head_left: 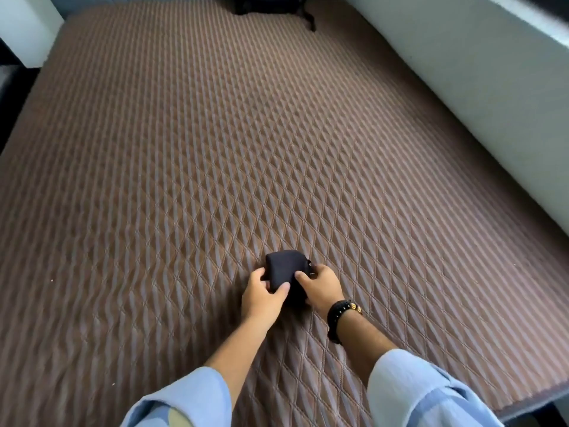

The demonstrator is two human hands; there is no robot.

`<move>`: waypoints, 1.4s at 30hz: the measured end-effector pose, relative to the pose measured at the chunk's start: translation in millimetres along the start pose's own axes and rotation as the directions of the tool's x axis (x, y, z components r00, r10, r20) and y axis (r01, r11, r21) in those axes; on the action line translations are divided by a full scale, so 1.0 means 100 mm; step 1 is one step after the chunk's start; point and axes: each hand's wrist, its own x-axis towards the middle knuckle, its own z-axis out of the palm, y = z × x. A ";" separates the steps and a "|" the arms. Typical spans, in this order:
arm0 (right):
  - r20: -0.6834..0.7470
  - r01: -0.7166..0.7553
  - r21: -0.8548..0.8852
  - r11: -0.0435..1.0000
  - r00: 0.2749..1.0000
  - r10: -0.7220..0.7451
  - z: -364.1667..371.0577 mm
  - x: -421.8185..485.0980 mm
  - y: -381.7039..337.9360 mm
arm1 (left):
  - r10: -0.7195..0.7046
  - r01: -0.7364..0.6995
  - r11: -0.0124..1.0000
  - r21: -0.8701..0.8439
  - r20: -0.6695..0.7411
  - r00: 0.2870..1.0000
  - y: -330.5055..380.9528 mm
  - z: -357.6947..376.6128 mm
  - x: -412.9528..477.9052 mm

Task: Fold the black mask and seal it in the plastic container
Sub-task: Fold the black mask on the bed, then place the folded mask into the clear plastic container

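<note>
Left hand (263, 298) and right hand (320, 286) pinch the mask (284, 269) on the bed (215, 149), apparently holding the fold. No container in view.

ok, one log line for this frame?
stage: folding | black mask: folded small, on quilted bed cover | left hand: gripping mask | right hand: gripping mask | container: not in view
</note>
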 end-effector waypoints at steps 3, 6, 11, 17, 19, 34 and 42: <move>0.070 -0.050 0.326 0.944 0.997 0.029 -0.09 -0.21 0.13 | -0.168 0.233 0.884 -0.406 0.191 0.967 0.04 0.04 -0.16; 0.150 -0.071 0.488 0.870 0.989 -0.004 -0.38 -0.62 0.28 | -0.158 0.330 0.828 -0.454 0.376 0.913 0.16 0.15 -0.48; 0.142 -0.066 0.440 0.896 0.990 0.003 -1.42 -1.45 0.40 | 0.073 0.060 0.950 -0.306 0.405 0.911 0.67 0.54 -1.27; -0.186 0.145 0.408 0.901 0.980 -0.073 -3.13 -2.83 0.44 | 0.305 -0.266 0.950 -0.163 0.673 0.674 1.48 1.13 -2.75; -0.264 0.198 0.366 0.909 0.959 -0.103 -3.65 -3.43 0.55 | 0.379 -0.332 0.920 -0.208 0.688 0.619 1.71 1.30 -3.42; -0.687 0.182 0.430 0.884 0.701 0.190 -5.60 -7.40 2.65 | 0.326 -0.546 0.824 -0.153 0.916 0.235 1.86 2.55 -7.84; -0.740 0.071 0.587 0.807 0.451 0.499 -5.71 -8.16 3.74 | 0.235 -0.822 0.566 -0.064 0.968 0.086 1.41 3.34 -8.88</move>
